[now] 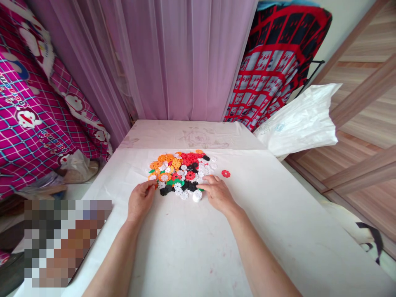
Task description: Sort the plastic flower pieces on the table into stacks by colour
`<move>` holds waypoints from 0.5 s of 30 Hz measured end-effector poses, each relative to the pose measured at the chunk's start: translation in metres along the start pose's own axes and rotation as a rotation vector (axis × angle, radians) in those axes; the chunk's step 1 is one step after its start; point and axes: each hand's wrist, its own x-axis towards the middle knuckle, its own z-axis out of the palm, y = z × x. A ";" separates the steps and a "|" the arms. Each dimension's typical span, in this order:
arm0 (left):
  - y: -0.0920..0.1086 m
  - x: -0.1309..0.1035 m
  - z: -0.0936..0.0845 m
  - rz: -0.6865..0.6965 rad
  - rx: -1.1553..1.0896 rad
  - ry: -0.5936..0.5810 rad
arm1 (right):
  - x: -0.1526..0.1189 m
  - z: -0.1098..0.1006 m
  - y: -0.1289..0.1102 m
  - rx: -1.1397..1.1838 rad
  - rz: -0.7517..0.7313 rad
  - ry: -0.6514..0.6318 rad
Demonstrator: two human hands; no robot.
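A heap of small flower-shaped plastic interlocking discs lies on the white-covered table, with orange discs (176, 164), red discs (192, 158), black discs (189, 186) and white discs (204, 167) mixed together and a few green ones among them. My left hand (141, 200) is at the heap's left edge, its fingers pinched together by an orange-red bit; what they hold is not clear. On the right side my right hand (219, 194) rests with thumb and fingers apart, touching the edge of the heap. A white disc (197, 195) lies just below its thumb.
A single red disc (225, 173) lies apart, right of the heap. The tablecloth (185, 247) has a fold line toward the back. Beyond are a purple curtain (185, 62), a red-and-black patterned cover (262, 62) and a white plastic bag (300, 119). A blurred patch covers the lower left.
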 end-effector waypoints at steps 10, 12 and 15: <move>0.001 0.000 0.000 -0.007 0.000 0.000 | -0.006 -0.012 0.010 -0.101 0.125 0.020; 0.001 0.000 0.000 -0.006 0.001 -0.001 | -0.008 -0.018 0.006 -0.019 0.110 0.040; 0.002 0.000 -0.001 -0.005 0.008 -0.005 | -0.011 -0.022 -0.004 0.206 -0.007 0.004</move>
